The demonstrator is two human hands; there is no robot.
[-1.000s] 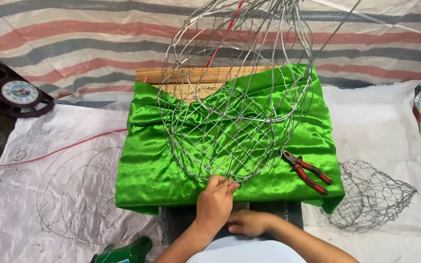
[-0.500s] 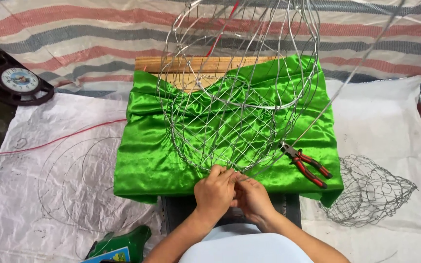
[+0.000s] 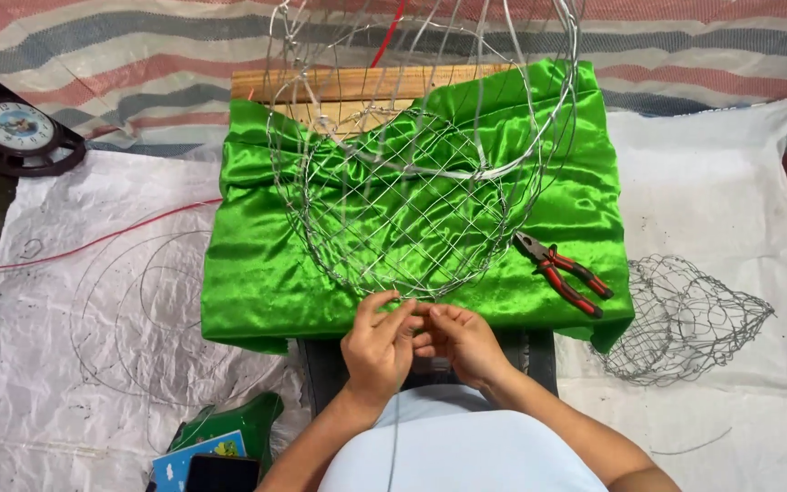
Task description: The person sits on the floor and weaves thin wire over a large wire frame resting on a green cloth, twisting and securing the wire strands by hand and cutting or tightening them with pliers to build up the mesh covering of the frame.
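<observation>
Striped tarp at the back, white sacking spread over the floor, and in the middle a small surface draped in shiny green cloth — that's where I'm working. The wire mesh basket stands on the cloth, its rounded bottom edge right at the near side, and both my hands meet there: the left hand and the right hand are pinched shut on the thin wire at the lower rim, fingertips touching each other. A loose strand seems to trail down toward my lap, though it's faint. Risk as I see it: the cut wire ends are sharp, and a slip while twisting could jab a finger. The basket is tall and only lightly steadied, so a hard tug could tip it toward me or drag the slick cloth off the wooden board. The red-handled pliers lie just right of the basket near the cloth's edge; a shifting cloth could send them sliding. Another mesh piece sits well apart on the right, a clock far left.
</observation>
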